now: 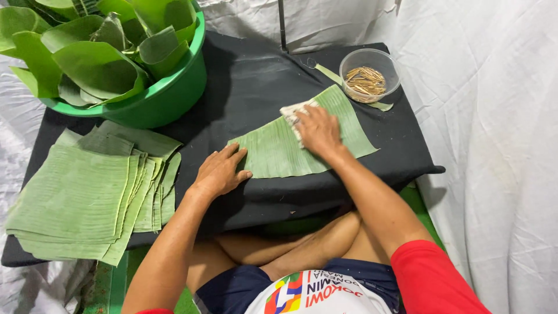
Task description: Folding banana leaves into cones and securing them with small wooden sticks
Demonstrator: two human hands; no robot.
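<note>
Crossed legs [290, 247] sat nearest, tucked under the black table [250, 81]. On it a leaf [273, 154] lay flat near the middle. Left hand [220, 171] rested on the leaf's near-left edge, fingers spread and flat, gripping nothing. Right hand [318, 131] pressed a pale cloth [293, 111] onto the leaf's far part, palm down; whether the fingers clutched the cloth was hard to tell. Far right stood a clear bowl [370, 74] of what looked like sticks. Left lay a leaf stack [87, 195], with a green basin [157, 99] of leaves beyond.
</note>
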